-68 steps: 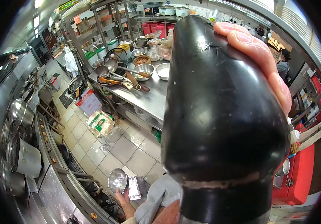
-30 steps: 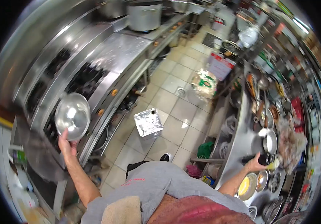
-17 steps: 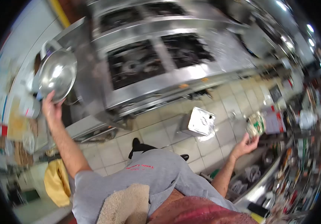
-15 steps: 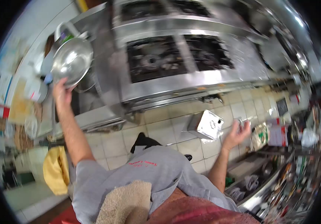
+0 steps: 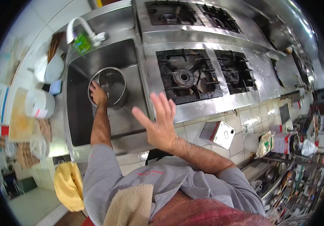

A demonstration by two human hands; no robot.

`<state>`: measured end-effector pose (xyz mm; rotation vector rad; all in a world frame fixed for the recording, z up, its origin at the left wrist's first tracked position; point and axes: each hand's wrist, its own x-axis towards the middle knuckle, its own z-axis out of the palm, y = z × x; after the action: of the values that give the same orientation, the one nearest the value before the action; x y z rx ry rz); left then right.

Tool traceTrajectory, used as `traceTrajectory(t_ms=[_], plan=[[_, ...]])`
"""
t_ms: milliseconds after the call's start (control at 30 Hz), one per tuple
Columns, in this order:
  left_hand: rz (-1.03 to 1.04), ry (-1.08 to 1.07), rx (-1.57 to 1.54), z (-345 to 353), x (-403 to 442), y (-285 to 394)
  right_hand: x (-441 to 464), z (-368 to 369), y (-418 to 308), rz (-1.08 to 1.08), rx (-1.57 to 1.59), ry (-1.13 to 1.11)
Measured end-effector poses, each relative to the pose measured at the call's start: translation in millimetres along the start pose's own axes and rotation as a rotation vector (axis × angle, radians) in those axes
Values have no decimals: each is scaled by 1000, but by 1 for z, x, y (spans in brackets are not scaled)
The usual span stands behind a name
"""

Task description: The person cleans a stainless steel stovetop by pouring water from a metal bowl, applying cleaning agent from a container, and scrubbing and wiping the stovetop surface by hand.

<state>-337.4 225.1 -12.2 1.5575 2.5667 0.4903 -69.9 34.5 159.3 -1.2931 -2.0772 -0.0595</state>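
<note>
My left hand (image 5: 98, 95) is at the left rim of a round, deep steel pot (image 5: 121, 98) standing in the sink (image 5: 132, 120). Its fingers curl at the rim, and part of the grip is hard to make out. Light glints off the pot's inside. In front of my chest, my right hand (image 5: 161, 124) is raised with fingers spread, holding nothing and apart from the pot. Behind the pot are a white tap (image 5: 75, 28) and a bottle of green liquid (image 5: 81, 43).
A gas stove (image 5: 184, 77) adjoins the sink on the right. A square metal tin (image 5: 222, 135) stands on the tiled floor. White tubs (image 5: 39, 103) and a blue sponge (image 5: 55, 87) are left of the sink. Yellow cloth (image 5: 68, 186) hangs at lower left.
My left hand, earlier holding a shiny steel bowl tilted up near the tap, is now down at the pot in the sink. My right hand has swung left across my body.
</note>
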Motion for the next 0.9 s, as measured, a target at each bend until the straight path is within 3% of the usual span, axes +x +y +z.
traceTrajectory(t_ms=[133,200,267,300,400,500,567,667,900], plan=[[-103,-111,-17,53,12,4,-16,1,1,42,133,-17],[-321,-115,-359,136,44,-43,-29,3,1,7,193,-98],[-760,-208,-1034,92,29,-16,-29,7,0,23,183,-64],[-859,-228,-1183,90,28,-18,-28,8,0,9,200,-62],[-802,-279,-1332,93,35,-43,-28,10,4,-28,224,-43],[-634,-351,-1409,49,38,-38,-24,11,8,-69,273,-45],[-520,-354,-1466,-1,28,-25,-17,8,13,-67,577,-4],[-547,-313,-1397,-65,32,-10,-10,-1,47,-80,741,76],[-337,-274,-1479,-214,-1,58,45,-39,195,6,499,387]])
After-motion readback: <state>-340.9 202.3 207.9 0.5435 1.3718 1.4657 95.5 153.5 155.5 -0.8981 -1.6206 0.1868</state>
